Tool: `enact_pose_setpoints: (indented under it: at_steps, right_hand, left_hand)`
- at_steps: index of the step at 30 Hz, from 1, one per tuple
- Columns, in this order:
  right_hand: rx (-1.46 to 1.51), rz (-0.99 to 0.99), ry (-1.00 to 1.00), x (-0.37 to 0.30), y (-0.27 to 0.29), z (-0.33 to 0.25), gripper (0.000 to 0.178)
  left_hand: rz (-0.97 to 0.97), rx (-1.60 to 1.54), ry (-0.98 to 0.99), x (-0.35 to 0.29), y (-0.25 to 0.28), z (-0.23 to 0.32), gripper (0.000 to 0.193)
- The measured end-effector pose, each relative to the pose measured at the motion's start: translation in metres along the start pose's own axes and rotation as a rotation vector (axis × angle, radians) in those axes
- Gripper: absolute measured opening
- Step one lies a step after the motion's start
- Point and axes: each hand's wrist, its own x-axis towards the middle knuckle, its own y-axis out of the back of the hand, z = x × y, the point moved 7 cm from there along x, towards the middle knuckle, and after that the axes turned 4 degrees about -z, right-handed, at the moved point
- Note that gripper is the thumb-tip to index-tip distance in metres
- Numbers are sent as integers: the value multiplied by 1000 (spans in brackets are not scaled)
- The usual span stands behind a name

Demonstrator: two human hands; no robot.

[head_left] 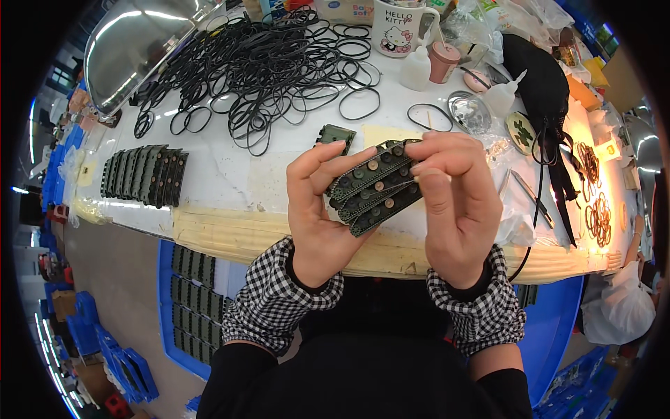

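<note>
In front of me, my left hand (317,216) is closed around several dark green, stitched, leather-like pieces (377,185), fanned side by side. Round dark and copper-coloured studs run along their faces. At the right end of these pieces my right hand (460,202) is pinched, thumb against fingers. Something thin and pale shows at its fingertips; its kind is too small to make out. Just behind the left fingers, another green piece (336,135) lies on the table. A row of similar green pieces (143,174) stands on the table at the left.
Black rubber-band-like loops (258,70) heap at the back, beside a shiny metal dome (139,49). A mug (398,28), white squeeze bottle (417,68), pink cup (443,61), black bag (537,77) and pen (532,197) are rightward. Below the padded edge (230,234), a blue tray (167,307) holds green pieces.
</note>
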Motion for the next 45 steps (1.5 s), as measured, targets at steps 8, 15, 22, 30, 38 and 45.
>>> enact_pose_setpoints:
  at_steps: [8, 15, 22, 30, 38, 45]
  right_hand:
    - [-748, 105, 13, -6, 51, 10, 6]
    - [-683, 185, 74, -11, 56, 2, 9]
    - [-67, -73, 28, -3, 11, -10, 9]
    - [-6, -64, 34, -6, -5, -5, 11]
    - [-41, -61, 41, -6, -5, -6, 10]
    - [17, 119, -73, -8, 26, 6, 5]
  left_hand:
    - [29, 92, -112, 3, 5, 4, 83]
    - [18, 75, -90, 3, 4, 3, 84]
    - [5, 29, -61, 2, 2, 1, 85]
    - [36, 81, -19, 2, 2, 1, 88]
    - [-8, 56, -88, 2, 1, 4, 83]
    - [-9, 55, -86, 2, 2, 5, 83]
